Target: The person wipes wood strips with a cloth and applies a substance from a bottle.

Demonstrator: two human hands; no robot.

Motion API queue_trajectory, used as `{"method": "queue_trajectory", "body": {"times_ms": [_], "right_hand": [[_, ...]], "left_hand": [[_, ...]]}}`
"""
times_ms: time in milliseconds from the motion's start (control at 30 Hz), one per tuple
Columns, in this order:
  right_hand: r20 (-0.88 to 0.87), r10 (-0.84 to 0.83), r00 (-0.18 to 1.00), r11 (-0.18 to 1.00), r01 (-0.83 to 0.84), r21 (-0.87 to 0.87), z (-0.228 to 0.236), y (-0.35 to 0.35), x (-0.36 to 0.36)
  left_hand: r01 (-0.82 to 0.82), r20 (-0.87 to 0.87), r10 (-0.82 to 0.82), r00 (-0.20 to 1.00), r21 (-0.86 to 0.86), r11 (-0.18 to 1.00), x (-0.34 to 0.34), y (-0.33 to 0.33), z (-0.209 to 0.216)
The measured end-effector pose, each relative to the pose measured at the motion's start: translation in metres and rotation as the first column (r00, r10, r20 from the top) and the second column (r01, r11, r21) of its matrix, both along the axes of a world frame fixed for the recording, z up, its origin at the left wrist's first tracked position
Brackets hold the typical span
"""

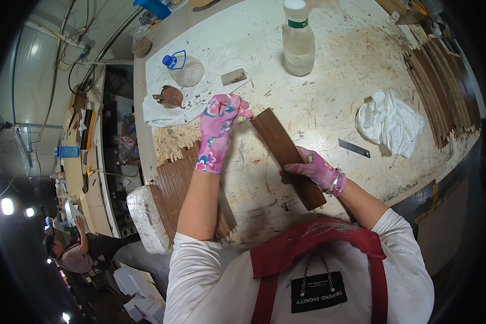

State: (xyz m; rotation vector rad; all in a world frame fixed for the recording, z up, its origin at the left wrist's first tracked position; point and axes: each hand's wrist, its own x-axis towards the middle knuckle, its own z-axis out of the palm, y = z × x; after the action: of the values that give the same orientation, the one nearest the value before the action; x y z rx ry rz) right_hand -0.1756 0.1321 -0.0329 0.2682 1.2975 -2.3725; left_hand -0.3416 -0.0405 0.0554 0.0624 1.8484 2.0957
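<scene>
My right hand [316, 171], in a pink flowered glove, grips a dark brown wooden plank [286, 154] around its near half. The plank is tilted, its far end pointing up and left. Just left of that end is my left hand [224, 109], gloved the same way, with its fingers curled closed. Whatever it may hold is hidden or too small to make out. Beyond it, a small greyish block [233, 76] lies on the edge of a white cloth [213, 62]. A reddish-brown lump with a metal piece [171, 96] sits on the cloth too.
Brown plank stacks lie at left [173, 181] and far right [443, 89]. On the worktable [329, 113] are a clear bottle [298, 48], a blue-capped jug [188, 71], a blade [354, 147] and crumpled white material [390, 123]. Another person [73, 254] is far left.
</scene>
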Motion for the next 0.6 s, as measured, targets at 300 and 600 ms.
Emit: {"method": "queue_trajectory", "body": {"times_ms": [300, 600], "right_hand": [[0.012, 0.012, 1.0, 1.0, -0.012, -0.018, 0.006, -0.001, 0.001], [-0.025, 0.0, 1.0, 0.999, 0.0, -0.032, -0.001, 0.001, 0.001]], "left_hand": [[-0.018, -0.028, 0.019, 0.999, 0.014, 1.0, 0.006, 0.013, 0.006], [-0.053, -0.005, 0.053, 0.999, -0.034, 0.998, 0.008, 0.006, 0.01]]}}
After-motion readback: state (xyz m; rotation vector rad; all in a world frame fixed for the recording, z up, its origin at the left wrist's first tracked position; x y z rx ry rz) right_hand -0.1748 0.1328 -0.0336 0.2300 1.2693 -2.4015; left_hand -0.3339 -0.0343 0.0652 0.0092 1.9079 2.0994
